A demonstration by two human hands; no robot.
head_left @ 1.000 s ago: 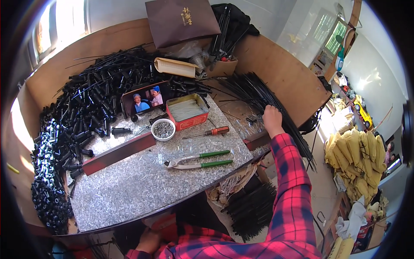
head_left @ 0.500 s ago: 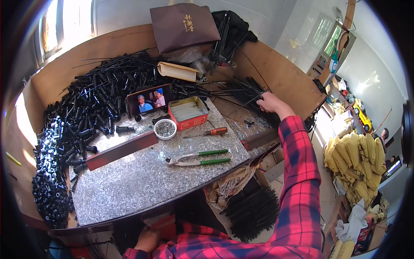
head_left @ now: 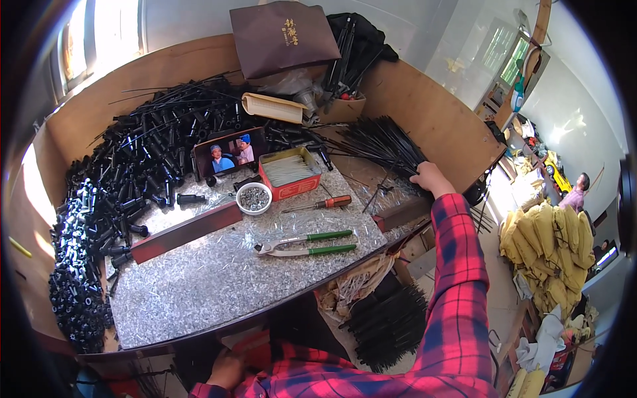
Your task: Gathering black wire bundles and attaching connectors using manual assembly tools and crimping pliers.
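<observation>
At the right side of the bench, my right hand [head_left: 434, 179] is closed around a bundle of thin black rods [head_left: 381, 147]. The rods fan out toward the back left, and some ends poke out past the bench's right edge. My left hand [head_left: 227, 369] hangs low by my lap, below the bench's front edge, next to a reddish surface. Its fingers are too dark and hidden to make out. Green-handled pincers [head_left: 305, 243] and an orange-handled screwdriver [head_left: 318, 203] lie on the speckled grey board [head_left: 199, 298].
A heap of black tubular parts [head_left: 156, 146] covers the left and back. A phone [head_left: 229, 152], a red tin of pale sticks [head_left: 290, 174] and a white bowl of small metal pieces [head_left: 254, 198] stand mid-bench. Another black bundle [head_left: 388, 328] lies below; yellow sacks [head_left: 547, 249] are piled right.
My right hand has drawn toward me and slightly right, and the black rods have shifted with it. At the far right, another person has come further into view.
</observation>
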